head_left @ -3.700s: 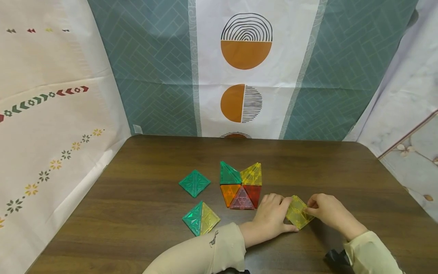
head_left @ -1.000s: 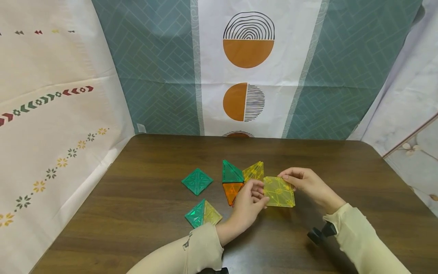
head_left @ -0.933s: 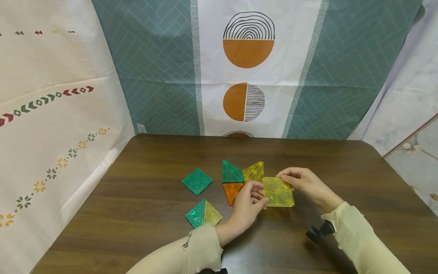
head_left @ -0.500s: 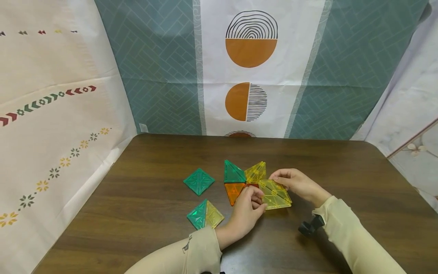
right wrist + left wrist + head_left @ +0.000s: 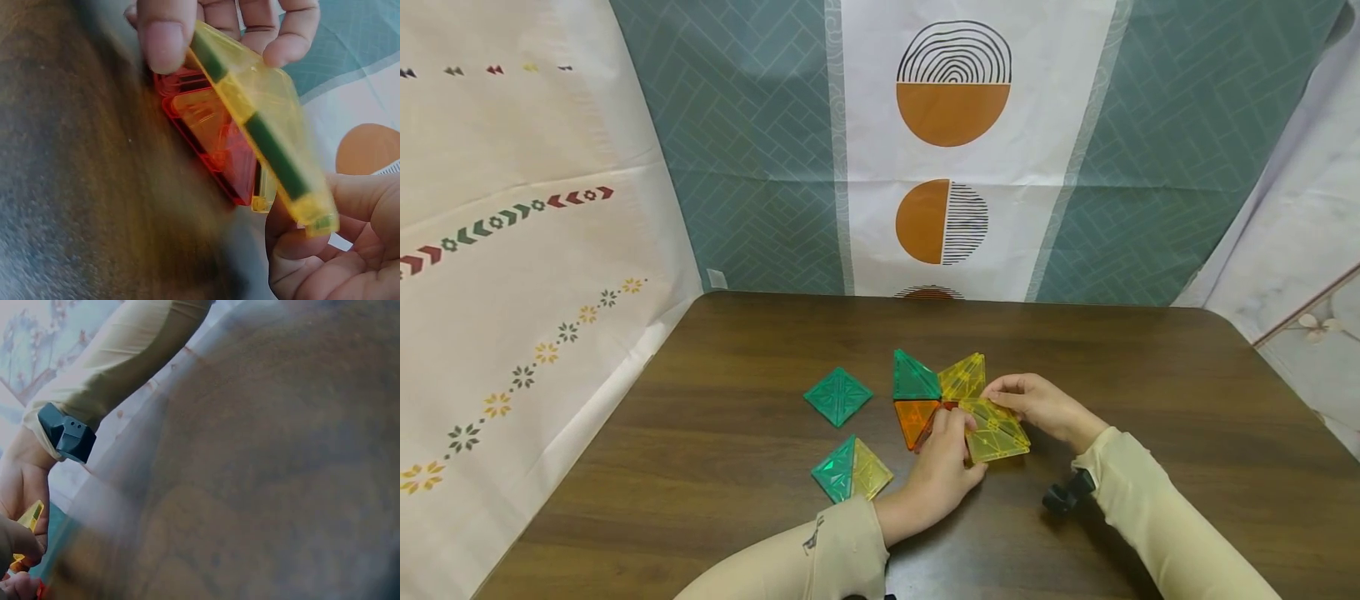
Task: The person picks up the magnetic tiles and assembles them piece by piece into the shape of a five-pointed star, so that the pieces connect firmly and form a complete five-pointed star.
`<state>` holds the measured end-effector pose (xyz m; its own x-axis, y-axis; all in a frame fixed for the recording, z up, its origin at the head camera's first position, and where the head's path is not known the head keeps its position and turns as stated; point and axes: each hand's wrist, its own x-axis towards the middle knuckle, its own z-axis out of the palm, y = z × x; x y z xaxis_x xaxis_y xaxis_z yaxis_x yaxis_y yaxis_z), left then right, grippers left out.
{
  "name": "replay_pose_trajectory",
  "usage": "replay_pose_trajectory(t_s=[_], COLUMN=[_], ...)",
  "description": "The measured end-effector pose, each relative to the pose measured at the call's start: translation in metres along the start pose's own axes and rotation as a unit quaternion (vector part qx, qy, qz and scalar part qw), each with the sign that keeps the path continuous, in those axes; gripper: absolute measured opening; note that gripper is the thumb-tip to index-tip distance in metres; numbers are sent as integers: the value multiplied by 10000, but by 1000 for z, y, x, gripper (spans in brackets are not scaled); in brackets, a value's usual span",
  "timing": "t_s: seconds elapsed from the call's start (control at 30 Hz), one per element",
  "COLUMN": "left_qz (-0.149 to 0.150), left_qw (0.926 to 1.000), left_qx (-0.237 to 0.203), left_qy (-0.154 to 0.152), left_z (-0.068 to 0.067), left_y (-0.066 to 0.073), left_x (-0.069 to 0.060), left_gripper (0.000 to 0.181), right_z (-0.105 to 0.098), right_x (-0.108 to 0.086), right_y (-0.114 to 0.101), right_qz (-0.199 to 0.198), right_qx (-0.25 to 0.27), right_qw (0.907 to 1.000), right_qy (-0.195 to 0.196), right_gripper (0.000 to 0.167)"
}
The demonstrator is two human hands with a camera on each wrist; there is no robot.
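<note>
A translucent yellow square magnetic tile (image 5: 996,435) is tilted above the table. Its upper right corner is pinched by my right hand (image 5: 1033,404). My left hand (image 5: 936,467) grips its left edge with thumb and fingers. Right behind it is a cluster of triangular magnetic tiles: green (image 5: 913,379), yellow (image 5: 964,379), orange (image 5: 914,421), and red (image 5: 950,405), the red mostly hidden. In the right wrist view the yellow tile (image 5: 262,119) stands edge-on beside the red tile (image 5: 240,165); the left thumb lies at its upper end, the right hand (image 5: 344,244) at its lower end.
Two diamonds of paired triangles lie to the left on the brown table (image 5: 715,475): a green one (image 5: 838,397) and a green-and-yellow one (image 5: 852,472). A patterned cloth (image 5: 760,167) hangs behind the table. A black wrist camera (image 5: 1067,492) is strapped at the right sleeve.
Both hands lifted the yellow square from the table's right side and brought it left to the cluster. Over the last second it has moved slightly left and tilted, the right hand following.
</note>
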<state>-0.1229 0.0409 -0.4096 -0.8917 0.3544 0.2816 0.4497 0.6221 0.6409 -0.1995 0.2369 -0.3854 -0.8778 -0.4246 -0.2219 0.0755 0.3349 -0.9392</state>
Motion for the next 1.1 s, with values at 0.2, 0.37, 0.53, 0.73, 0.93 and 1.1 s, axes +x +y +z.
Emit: replay_pose_trajectory(t_s=[0.2, 0.37, 0.53, 0.73, 0.93, 1.1], left_qz=[270, 353, 332, 339, 355, 408], left_qw=[9957, 9886, 9787, 9722, 9673, 9647], left_qx=[871, 1459, 2023, 2313, 2502, 2578], left_qy=[189, 133, 120, 143, 212, 352], left_z=[0, 0, 0, 1, 2, 3], left_y=[-2, 0, 2, 2, 2, 2], left_x=[0, 1, 2, 1, 2, 3], left_gripper=[49, 50, 58, 59, 60, 60], right_z=[3, 5, 7, 10, 12, 13], right_x=[2, 3, 5, 8, 8, 8], right_y=[-1, -2, -3, -4, -5, -5], right_qz=[59, 72, 60, -15, 37, -8], right_qx=[16, -13, -347, -551, -594, -491], right_qw=[10000, 10000, 9991, 9976, 9973, 9980], right_qy=[-3, 34, 254, 409, 437, 409], right_gripper=[27, 28, 26, 27, 25, 23])
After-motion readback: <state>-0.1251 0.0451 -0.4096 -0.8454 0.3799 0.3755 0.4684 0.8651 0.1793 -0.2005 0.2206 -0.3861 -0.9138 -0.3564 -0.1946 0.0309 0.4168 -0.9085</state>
